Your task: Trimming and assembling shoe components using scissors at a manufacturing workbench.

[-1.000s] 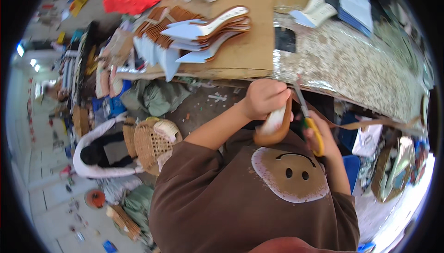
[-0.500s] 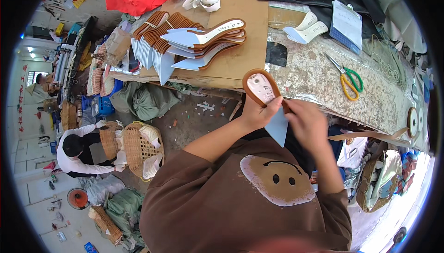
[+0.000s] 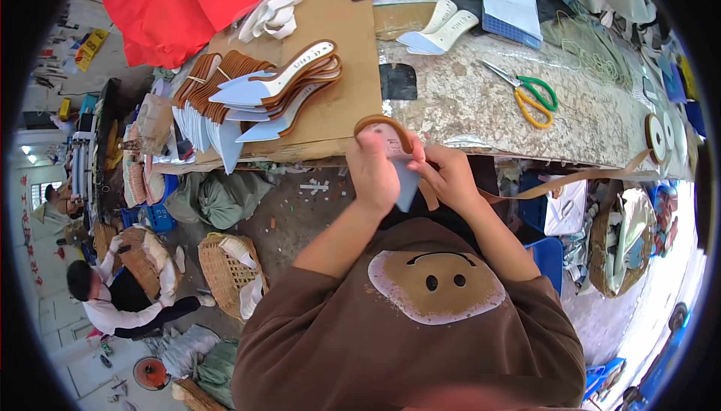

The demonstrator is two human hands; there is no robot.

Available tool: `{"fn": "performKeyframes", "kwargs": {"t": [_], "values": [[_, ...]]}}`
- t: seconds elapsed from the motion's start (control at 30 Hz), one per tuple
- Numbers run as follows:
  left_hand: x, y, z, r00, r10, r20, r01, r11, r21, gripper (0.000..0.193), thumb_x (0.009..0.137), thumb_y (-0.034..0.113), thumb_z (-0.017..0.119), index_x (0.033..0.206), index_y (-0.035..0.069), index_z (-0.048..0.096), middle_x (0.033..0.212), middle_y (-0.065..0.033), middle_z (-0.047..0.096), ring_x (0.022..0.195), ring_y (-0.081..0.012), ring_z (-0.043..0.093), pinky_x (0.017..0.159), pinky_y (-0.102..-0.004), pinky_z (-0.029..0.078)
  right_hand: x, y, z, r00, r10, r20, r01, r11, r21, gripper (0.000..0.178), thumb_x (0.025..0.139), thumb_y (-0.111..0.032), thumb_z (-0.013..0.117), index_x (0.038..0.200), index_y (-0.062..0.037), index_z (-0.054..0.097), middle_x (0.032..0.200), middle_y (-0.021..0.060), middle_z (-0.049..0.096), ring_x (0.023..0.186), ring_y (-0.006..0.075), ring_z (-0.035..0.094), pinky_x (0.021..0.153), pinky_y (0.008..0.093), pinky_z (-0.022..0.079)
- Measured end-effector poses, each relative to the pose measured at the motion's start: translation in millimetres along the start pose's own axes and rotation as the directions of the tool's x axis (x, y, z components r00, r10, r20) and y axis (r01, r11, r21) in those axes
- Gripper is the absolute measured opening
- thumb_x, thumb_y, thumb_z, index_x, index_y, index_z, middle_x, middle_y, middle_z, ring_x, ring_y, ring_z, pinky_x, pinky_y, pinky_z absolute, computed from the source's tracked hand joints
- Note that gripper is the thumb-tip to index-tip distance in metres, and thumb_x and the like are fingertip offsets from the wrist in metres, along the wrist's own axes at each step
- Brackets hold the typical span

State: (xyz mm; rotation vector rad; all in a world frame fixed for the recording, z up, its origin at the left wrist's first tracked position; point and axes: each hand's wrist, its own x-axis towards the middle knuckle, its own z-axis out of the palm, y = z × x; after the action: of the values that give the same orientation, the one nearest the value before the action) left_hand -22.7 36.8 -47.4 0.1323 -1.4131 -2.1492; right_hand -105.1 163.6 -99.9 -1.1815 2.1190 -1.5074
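Note:
My left hand (image 3: 373, 174) grips a shoe insole (image 3: 393, 140), thumb along its heel end and fingers behind it. The insole has a pale printed face, a brown band round the heel and a pointed light-blue toe hanging down. At its right edge, the fingers of my right hand (image 3: 448, 179) pinch a narrow brown strip (image 3: 556, 191). That strip trails off rightward to a roll (image 3: 656, 139) on the bench's right end. A bundled stack of brown-edged insoles (image 3: 278, 84) lies on brown cardboard (image 3: 351, 58), beyond my left hand.
Scissors (image 3: 526, 95) with green and yellow handles lie open on the worn bench (image 3: 451, 118). Two loose insoles (image 3: 443, 31) and a clipboard (image 3: 511, 5) are farther back. Baskets (image 3: 225, 264) stand on the floor at left, where a co-worker (image 3: 113, 302) bends over one.
The insole has tilted, and my left thumb has shifted up onto its heel. My right hand has come in closer at its edge. The co-worker has moved a basket away to the left.

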Motion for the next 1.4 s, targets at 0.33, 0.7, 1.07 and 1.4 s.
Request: {"fn": "performKeyframes", "kwargs": {"t": [0.33, 0.7, 1.07, 1.4], "values": [[143.4, 56.7, -130.3, 0.921, 0.163, 0.355, -0.247, -0.460, 0.853, 0.036, 0.080, 0.039, 0.069, 0.075, 0.004, 0.064, 0.080, -0.0130, 0.062, 0.083, -0.0302, 0.059, 0.077, -0.0459, 0.042, -8.9, 55.3, -84.1, 0.905, 0.270, -0.329, 0.096, 0.624, 0.776, 0.039, 0.098, -0.029, 0.059, 0.067, -0.0117, 0.044, 0.061, -0.0063, 0.035, 0.051, 0.0047, 0.030, 0.048, 0.0213, 0.024], [136.2, -8.2, -4.2, 0.853, -0.006, 0.521, -0.506, 0.230, 0.831, 0.024, 0.084, 0.029, 0.066, 0.086, 0.005, 0.067, 0.086, -0.0110, 0.065, 0.084, -0.0312, 0.064, 0.071, -0.0420, 0.050, -123.3, 80.5, -137.0, 0.885, 0.139, -0.444, -0.184, 0.981, -0.060, 0.046, 0.100, -0.034, 0.049, 0.065, -0.0061, 0.040, 0.060, -0.0013, 0.035, 0.056, 0.0068, 0.033, 0.051, 0.0266, 0.027], [221.4, -116.0, 20.7, 0.931, -0.261, 0.254, -0.334, -0.334, 0.881, 0.024, 0.081, 0.030, 0.066, 0.087, 0.007, 0.074, 0.090, -0.0098, 0.072, 0.089, -0.0328, 0.066, 0.076, -0.0453, 0.051, -161.4, 47.5, -152.0, 0.771, 0.149, -0.619, -0.459, 0.804, -0.378, 0.010, 0.088, -0.001, 0.064, 0.078, 0.0012, 0.062, 0.064, 0.0051, 0.050, 0.053, 0.0170, 0.045, 0.053, 0.0312, 0.037], [158.4, -43.9, -2.4, 0.693, -0.179, 0.698, -0.711, -0.011, 0.703, 0.040, 0.060, 0.019, 0.077, 0.092, 0.007, 0.056, 0.101, -0.0108, 0.058, 0.102, -0.0300, 0.055, 0.083, -0.0419, 0.047, -97.9, 47.6, -171.6, 0.792, 0.015, -0.610, -0.215, 0.942, -0.257, 0.017, 0.086, -0.010, 0.066, 0.099, -0.0001, 0.063, 0.095, 0.0077, 0.059, 0.089, 0.0173, 0.055, 0.073, 0.0294, 0.045]]}}
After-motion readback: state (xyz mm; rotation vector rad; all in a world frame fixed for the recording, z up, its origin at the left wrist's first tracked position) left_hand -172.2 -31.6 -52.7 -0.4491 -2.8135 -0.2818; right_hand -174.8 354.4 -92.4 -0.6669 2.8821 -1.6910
